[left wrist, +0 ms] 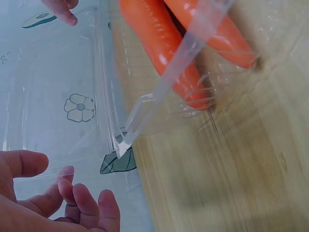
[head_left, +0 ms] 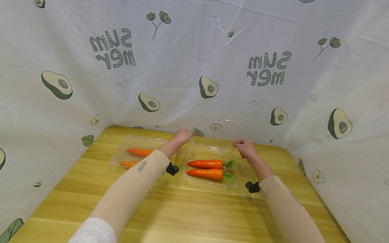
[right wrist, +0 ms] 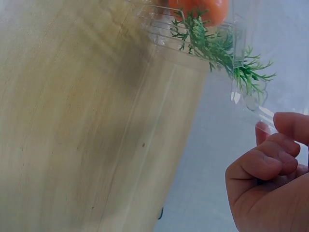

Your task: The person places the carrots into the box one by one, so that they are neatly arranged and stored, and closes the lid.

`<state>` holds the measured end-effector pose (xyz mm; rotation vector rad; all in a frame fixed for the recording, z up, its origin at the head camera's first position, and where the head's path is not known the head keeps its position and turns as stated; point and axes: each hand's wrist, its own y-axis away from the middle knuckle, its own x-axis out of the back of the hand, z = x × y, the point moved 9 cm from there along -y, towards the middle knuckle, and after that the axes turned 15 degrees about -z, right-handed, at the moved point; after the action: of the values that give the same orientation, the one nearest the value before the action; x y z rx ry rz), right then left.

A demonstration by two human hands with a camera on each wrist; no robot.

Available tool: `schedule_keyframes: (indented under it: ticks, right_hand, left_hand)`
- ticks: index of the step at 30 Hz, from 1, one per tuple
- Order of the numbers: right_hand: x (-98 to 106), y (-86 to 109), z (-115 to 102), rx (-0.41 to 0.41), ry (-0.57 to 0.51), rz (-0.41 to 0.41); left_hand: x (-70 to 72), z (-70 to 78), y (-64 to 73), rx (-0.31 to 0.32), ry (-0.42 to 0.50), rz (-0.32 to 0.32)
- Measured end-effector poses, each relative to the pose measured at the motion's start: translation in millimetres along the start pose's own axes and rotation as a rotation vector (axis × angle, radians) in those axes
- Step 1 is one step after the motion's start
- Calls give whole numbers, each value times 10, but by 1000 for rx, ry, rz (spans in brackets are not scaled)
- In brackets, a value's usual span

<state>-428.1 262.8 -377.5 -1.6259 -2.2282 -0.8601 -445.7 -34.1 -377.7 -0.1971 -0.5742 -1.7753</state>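
A clear plastic clamshell box (head_left: 194, 185) lies on the table, its transparent lid (head_left: 217, 133) raised at the back. Two orange carrots with green tops, an upper one (head_left: 206, 164) and a lower one (head_left: 205, 173), lie side by side in the box. My left hand (head_left: 182, 135) pinches the lid's left edge, which runs between thumb (left wrist: 29, 164) and fingers in the left wrist view. At the opposite edge, my right hand (head_left: 247, 148) pinches the lid between thumb and forefinger. Leafy carrot tops (right wrist: 212, 46) show through the plastic in the right wrist view.
Left of the box stands a second clear plastic container (head_left: 117, 157) with carrots (head_left: 139, 152), partly hidden by my left forearm. Both lie on a wooden table (head_left: 170, 212). A printed cloth (head_left: 179, 67) hangs right behind the table's back edge and along its sides.
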Motion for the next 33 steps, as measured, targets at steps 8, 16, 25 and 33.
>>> schedule_keyframes:
  ticks: [8,16,25,33]
  right_hand:
    - [28,93,-12,23,9,-15]
    - [13,175,-33,43,-13,-31]
    - [5,268,-61,52,-12,-19]
    - [-15,366,-64,71,18,-21]
  left_hand:
    - [1,9,31,-4,60,-16]
    - [20,47,165,-60,133,-28]
    - [24,70,334,-120,252,-38]
    - [16,44,412,-113,280,-80]
